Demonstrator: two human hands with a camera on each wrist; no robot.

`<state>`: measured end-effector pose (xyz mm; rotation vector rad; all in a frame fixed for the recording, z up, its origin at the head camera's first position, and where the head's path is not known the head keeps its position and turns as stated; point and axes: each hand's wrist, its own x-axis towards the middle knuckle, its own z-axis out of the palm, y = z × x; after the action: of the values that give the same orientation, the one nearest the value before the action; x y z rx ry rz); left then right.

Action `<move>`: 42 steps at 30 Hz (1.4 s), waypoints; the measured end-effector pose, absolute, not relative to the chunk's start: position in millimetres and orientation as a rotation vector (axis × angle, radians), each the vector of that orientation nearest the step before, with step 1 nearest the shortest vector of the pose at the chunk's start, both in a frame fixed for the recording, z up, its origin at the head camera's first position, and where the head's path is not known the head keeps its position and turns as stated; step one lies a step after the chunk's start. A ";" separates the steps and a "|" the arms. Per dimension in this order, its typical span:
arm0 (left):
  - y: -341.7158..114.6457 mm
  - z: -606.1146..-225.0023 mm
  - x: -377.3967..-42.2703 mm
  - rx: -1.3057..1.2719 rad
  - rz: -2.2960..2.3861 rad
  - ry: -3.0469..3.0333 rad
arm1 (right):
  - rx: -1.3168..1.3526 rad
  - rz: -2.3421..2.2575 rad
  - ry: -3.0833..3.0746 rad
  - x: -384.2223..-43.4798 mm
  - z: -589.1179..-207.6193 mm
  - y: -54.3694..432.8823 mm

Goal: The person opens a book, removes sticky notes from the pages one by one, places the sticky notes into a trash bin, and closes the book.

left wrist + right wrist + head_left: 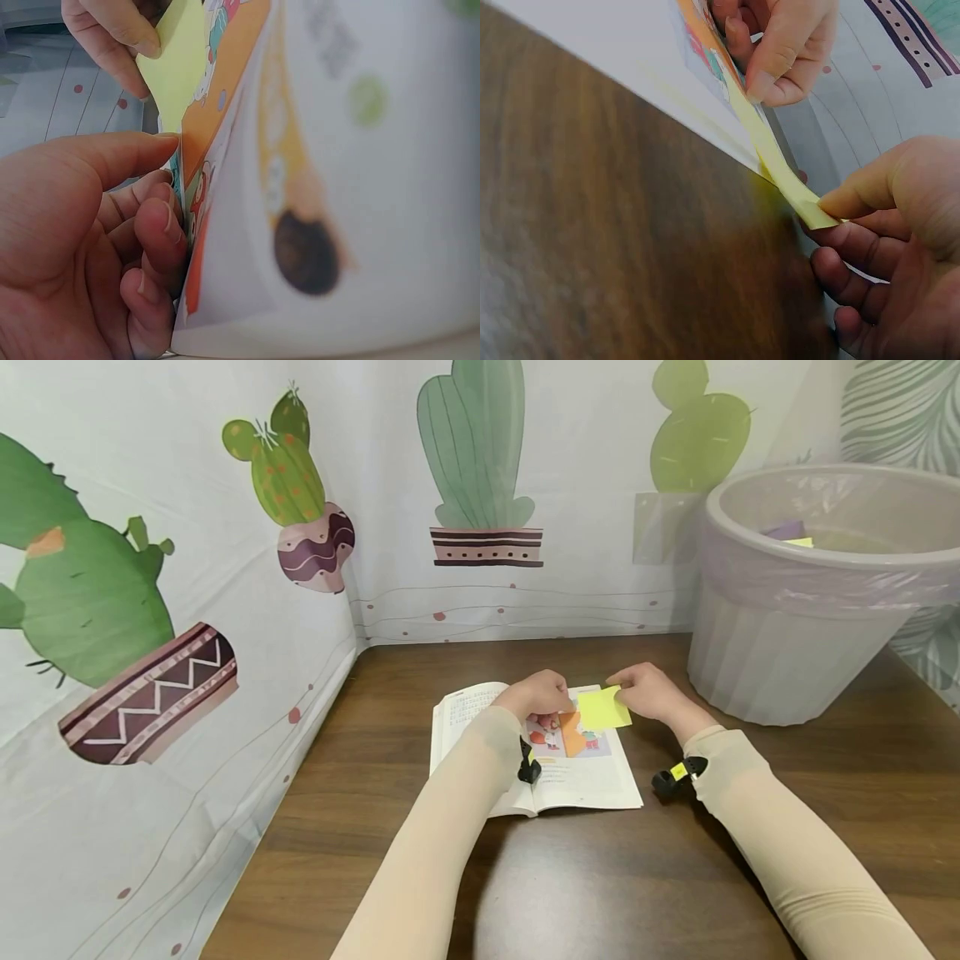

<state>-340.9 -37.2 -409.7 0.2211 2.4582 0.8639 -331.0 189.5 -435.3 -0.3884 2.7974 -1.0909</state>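
Observation:
An open book (577, 785) lies on the table with a coloured picture (705, 56) on its right-hand page. At the upper right of that page, my right hand (648, 689) pinches a corner of a yellow sticky note (604, 708) between thumb and fingers. The note bends up toward this hand in the right wrist view and overlaps the page edge. My left hand (536, 693) touches the page left of the note, its fingers loosely bent. In the left wrist view its thumb (142, 156) meets the page edge-on.
A pale waste bin (780, 635) with a plastic liner stands at the right, purple paper (784, 532) and yellow paper (801, 542) inside. Behind the wooden table (360, 760) hangs a cactus-print cloth (390, 602). Each wrist carries a small black camera (529, 763).

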 end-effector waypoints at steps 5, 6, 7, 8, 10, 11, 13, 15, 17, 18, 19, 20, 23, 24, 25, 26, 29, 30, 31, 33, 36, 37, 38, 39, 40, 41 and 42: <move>-35.0 -411.5 -340.7 0.187 0.864 2.480 | -0.369 -1.155 2.772 -328.8 -434.3 188.1; -34.6 -412.0 -340.8 0.179 0.865 2.483 | -0.364 -1.175 2.764 -328.5 -434.8 187.7; -34.2 -412.6 -340.8 0.175 0.865 2.485 | -0.359 -1.197 2.752 -327.9 -435.0 187.4; -33.9 -413.1 -340.8 0.172 0.869 2.484 | -0.354 -1.221 2.738 -327.3 -435.4 187.1; -33.7 -414.0 -340.7 0.170 0.875 2.483 | -0.349 -1.258 2.716 -326.2 -436.4 186.8; -33.6 -414.2 -340.5 0.172 0.872 2.485 | -0.356 -1.265 2.712 -325.7 -436.8 186.7; -33.9 -414.3 -339.9 0.177 0.868 2.485 | -0.374 -1.281 2.692 -324.9 -437.2 186.2; -34.3 -414.1 -339.4 0.179 0.861 2.487 | -0.392 -1.279 2.678 -324.6 -437.2 185.5; -34.5 -413.8 -339.1 0.182 0.858 2.488 | -0.417 -1.267 2.679 -323.9 -436.5 185.0; -34.5 -413.7 -339.1 0.183 0.858 2.487 | -0.425 -1.262 2.677 -323.7 -436.0 185.0; -34.3 -413.7 -339.1 0.183 0.859 2.488 | -0.430 -1.260 2.677 -323.4 -435.4 184.9; -34.2 -413.6 -339.2 0.182 0.860 2.486 | -0.438 -1.254 2.680 -323.2 -434.9 185.2; -33.7 -413.7 -340.1 0.186 0.846 2.496 | -0.471 -1.256 2.674 -322.4 -433.2 186.4; -33.7 -413.7 -340.4 0.187 0.839 2.501 | -0.479 -1.257 2.673 -322.1 -432.7 186.9; -33.7 -413.7 -340.7 0.186 0.833 2.504 | -0.489 -1.259 2.672 -321.9 -432.4 187.2; -33.7 -413.6 -340.9 0.186 0.827 2.508 | -0.497 -1.257 2.675 -321.5 -432.0 187.7; -34.5 -413.0 -340.9 0.184 0.834 2.502 | -0.503 -1.251 2.687 -320.3 -430.6 188.7; -34.8 -412.8 -340.6 0.181 0.840 2.499 | -0.504 -1.247 2.693 -320.0 -430.2 189.0; -35.1 -412.5 -340.3 0.179 0.846 2.495 | -0.504 -1.245 2.694 -319.6 -429.8 189.3; -35.8 -411.8 -339.6 0.177 0.858 2.487 | -0.505 -1.243 2.692 -319.0 -429.0 190.1; -36.5 -411.3 -338.8 0.173 0.870 2.480 | -0.515 -1.251 2.673 -318.4 -428.0 191.4; -36.6 -411.1 -338.6 0.172 0.873 2.479 | -0.523 -1.261 2.661 -318.5 -427.9 191.9; -36.6 -411.0 -338.4 0.172 0.873 2.479 | -0.531 -1.270 2.651 -318.6 -427.8 192.4; -36.7 -410.9 -338.5 0.173 0.872 2.479 | -0.536 -1.275 2.639 -318.7 -427.7 193.0; -36.7 -411.0 -338.6 0.172 0.872 2.480 | -0.541 -1.280 2.628 -318.7 -427.5 193.7; -36.5 -411.1 -338.7 0.171 0.869 2.482 | -0.545 -1.283 2.619 -318.7 -427.3 194.3; -36.2 -410.9 -338.8 0.169 0.857 2.487 | -0.550 -1.282 2.614 -318.5 -427.1 194.9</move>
<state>-338.8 -36.2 -410.9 0.1688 2.4872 0.8567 -318.5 194.9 -427.1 -0.5496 2.6144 -1.2824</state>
